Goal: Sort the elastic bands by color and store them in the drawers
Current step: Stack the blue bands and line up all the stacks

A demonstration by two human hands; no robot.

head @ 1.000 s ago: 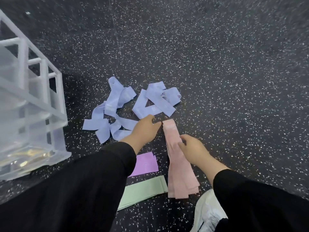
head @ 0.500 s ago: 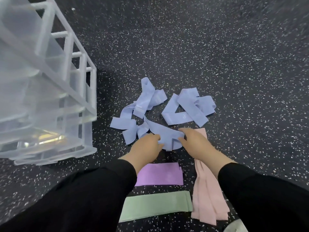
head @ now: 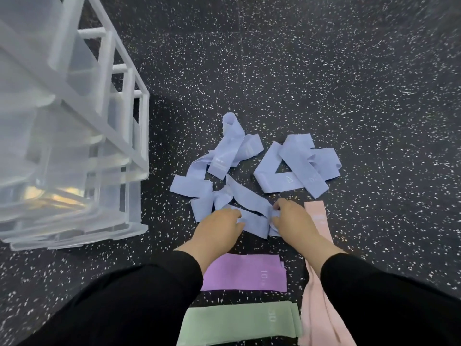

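Several light blue elastic bands lie tangled on the dark speckled floor, one heap (head: 219, 166) at centre and a second heap (head: 299, 166) to its right. My left hand (head: 219, 226) and my right hand (head: 291, 221) each pinch an end of the nearest blue band (head: 252, 208). A flat purple band (head: 244, 272) lies below my hands. Lower still is a green band (head: 239, 323). A stack of pink bands (head: 318, 305) runs under my right forearm. The clear plastic drawer unit (head: 74, 136) stands at the left.
The white frame of the drawer unit (head: 129, 101) rises at the left, its front corner near the blue heap. Bare speckled floor (head: 349, 71) stretches behind and to the right of the bands. My black sleeves fill the bottom of the view.
My right hand left the pink stack and joined my left hand on the nearest blue band. The view has shifted, so the drawer unit looms larger at the left.
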